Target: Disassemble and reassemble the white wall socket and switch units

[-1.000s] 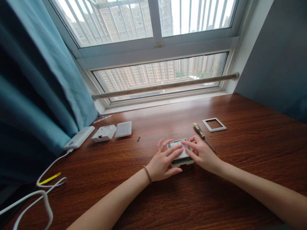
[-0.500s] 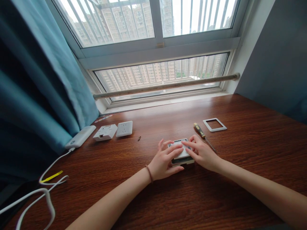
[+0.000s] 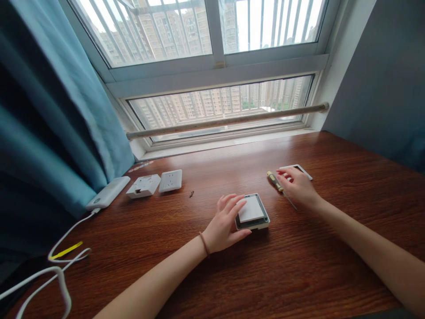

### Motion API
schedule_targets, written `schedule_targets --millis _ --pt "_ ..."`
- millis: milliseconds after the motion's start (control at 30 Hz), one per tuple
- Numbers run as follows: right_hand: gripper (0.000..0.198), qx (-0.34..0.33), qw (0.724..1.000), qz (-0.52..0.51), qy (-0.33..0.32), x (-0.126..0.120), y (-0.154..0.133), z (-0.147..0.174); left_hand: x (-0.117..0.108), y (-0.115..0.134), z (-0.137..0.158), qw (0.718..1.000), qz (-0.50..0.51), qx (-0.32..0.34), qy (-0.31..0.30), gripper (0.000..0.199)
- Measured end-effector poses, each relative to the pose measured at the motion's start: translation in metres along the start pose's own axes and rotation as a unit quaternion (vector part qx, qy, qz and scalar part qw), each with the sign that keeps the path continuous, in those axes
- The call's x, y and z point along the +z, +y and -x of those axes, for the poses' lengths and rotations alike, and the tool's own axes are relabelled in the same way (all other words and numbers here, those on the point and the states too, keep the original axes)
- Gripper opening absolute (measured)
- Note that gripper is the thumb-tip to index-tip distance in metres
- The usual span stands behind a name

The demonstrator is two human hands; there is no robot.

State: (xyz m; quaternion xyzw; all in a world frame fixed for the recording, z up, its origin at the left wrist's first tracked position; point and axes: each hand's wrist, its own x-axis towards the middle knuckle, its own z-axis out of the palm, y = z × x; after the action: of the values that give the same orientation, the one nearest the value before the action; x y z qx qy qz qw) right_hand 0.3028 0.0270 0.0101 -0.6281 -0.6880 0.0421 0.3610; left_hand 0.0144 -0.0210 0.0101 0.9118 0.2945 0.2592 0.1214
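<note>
On the table in front of me lies a wall switch, a white panel with a dark border on a pale box. My left hand holds its left side, with fingertips on the panel and the thumb along the near edge. Farther right, my right hand hovers with bent fingers slightly apart over a white square frame. The hand hides part of that frame, and I cannot tell whether it touches. A screwdriver with a yellow and grey handle lies just under and left of that hand.
Left of the switch are small screws, a white socket panel and a white mounting box. A white power bank with a cable and a yellow strip lie near the curtain. The window is beyond the table.
My right hand has left the switch and moved right and away from me, to the white frame. My left hand stays at the switch, whose panel now shows more fully.
</note>
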Motion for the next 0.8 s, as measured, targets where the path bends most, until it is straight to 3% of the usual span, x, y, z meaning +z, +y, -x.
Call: schedule_targets --millis 167,333,600,800 --pt "0.028 0.101 0.986 0.116 0.061 -0.015 0.074 -0.024 0.001 -0.006 0.001 0.997 0.047 -0.043 0.036 0.064" --pt "0.024 0.149 0.976 0.153 0.047 -0.012 0.103 -0.023 0.000 -0.006 0.001 0.996 0.059 -0.042 0.045 0.061" --pt "0.029 0.180 0.971 0.136 0.074 -0.019 0.096 -0.023 -0.001 -0.002 0.001 0.996 0.053 -0.042 0.059 0.060" --pt "0.032 0.135 0.984 0.080 0.087 -0.022 0.045 -0.018 0.000 -0.004 0.002 0.996 0.036 -0.046 0.068 0.065"
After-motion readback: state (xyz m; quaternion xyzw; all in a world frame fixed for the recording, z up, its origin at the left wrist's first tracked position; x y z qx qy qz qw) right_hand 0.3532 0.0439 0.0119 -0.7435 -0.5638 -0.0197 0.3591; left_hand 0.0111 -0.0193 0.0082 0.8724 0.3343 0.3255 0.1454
